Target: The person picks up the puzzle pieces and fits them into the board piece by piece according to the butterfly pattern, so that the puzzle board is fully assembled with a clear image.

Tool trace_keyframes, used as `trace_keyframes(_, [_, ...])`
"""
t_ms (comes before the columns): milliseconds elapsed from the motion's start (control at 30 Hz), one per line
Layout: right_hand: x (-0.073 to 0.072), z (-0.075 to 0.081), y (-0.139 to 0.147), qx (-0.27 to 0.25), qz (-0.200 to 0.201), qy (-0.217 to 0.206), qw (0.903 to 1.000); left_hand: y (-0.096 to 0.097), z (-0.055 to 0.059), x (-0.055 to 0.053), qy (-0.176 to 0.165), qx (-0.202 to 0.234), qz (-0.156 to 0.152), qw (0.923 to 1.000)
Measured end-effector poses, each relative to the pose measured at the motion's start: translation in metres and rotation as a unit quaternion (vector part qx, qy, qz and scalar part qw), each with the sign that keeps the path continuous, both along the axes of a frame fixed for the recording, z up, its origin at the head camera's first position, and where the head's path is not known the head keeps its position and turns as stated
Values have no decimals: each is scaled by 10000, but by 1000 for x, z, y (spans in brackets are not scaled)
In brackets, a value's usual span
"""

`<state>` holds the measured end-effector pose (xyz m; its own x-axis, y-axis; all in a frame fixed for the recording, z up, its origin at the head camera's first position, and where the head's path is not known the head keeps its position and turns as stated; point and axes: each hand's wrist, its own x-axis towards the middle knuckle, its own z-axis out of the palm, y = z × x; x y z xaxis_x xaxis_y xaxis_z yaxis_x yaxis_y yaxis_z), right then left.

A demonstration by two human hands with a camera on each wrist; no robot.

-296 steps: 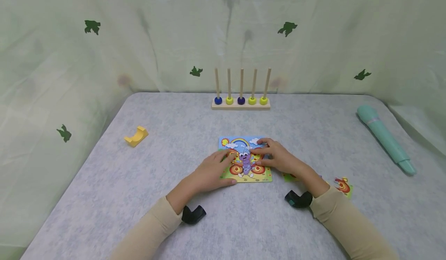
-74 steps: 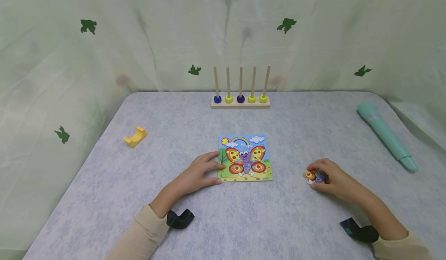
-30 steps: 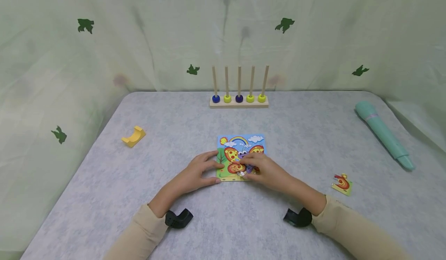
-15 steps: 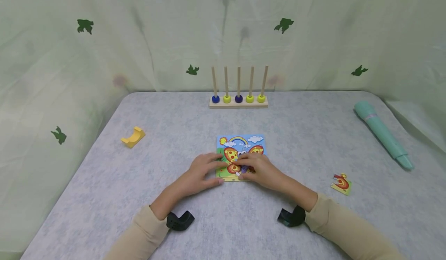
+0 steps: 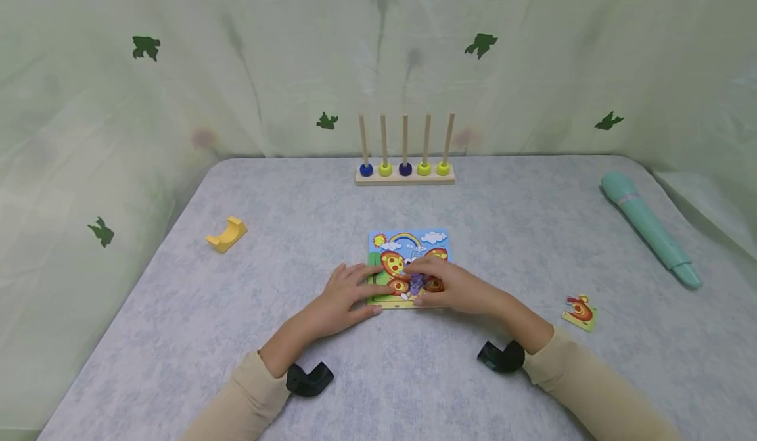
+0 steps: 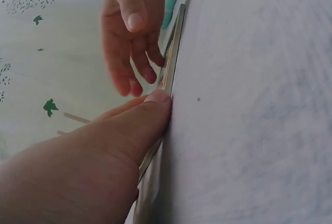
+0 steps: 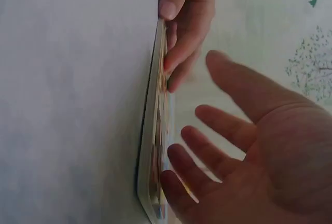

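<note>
A square butterfly jigsaw puzzle (image 5: 408, 238) lies mid-table, with a sun, rainbow and clouds along its top. My left hand (image 5: 343, 298) rests on its left side, fingers spread over the picture and thumb at the near edge. In the left wrist view, the thumb (image 6: 155, 105) presses against the board's rim. Over the puzzle's right half hovers my right hand (image 5: 464, 288), hiding part of the butterfly. The right wrist view shows that hand (image 7: 244, 151) with fingers loosely spread, thumb apart and nothing held. One loose puzzle piece (image 5: 581, 313), red swirl on yellow-green, lies to the right.
Behind the puzzle stands a wooden peg stand (image 5: 405, 180) with blue and yellow beads. A yellow curved block (image 5: 227, 234) lies at the left. Along the right edge is a teal folded umbrella-like object (image 5: 650, 227). A patterned curtain (image 5: 284, 46) hangs behind the table.
My right hand has gone from gripping puzzle pieces at the right to the puzzle, and its fingers have loosened there. My left hand has stayed at the puzzle's left side, its fingers now further over it.
</note>
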<state>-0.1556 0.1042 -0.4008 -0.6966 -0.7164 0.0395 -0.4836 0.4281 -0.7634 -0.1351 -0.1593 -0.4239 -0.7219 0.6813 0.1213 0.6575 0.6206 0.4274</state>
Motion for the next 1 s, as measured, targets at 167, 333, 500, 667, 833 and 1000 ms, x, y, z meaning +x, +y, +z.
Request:
trace_keyframes(167, [8,19,17,-46,-272,149,9995,1,-1,0,87,141,-3,9999])
trace_keyframes(333, [24,36,49,-156,-838,609,9945,1,-2,1,152,261,-31,9995])
trace_keyframes(500, [43,44,87,-206,-1442,1212,9819,0,0,1,61,223,-6,9997])
trace_keyframes(667, [61,46,119,-152,-2048,1208,9712,-1,1,1,-92,119,71,9999])
trace_keyframes(833, [70,40,143,-83,-2498,1017,9629,-1,1,1,-119,125,75,9998])
trace_keyframes(1000, [76,28,162,63,-2688,796,9599,0,1,1,-119,178,61,9998])
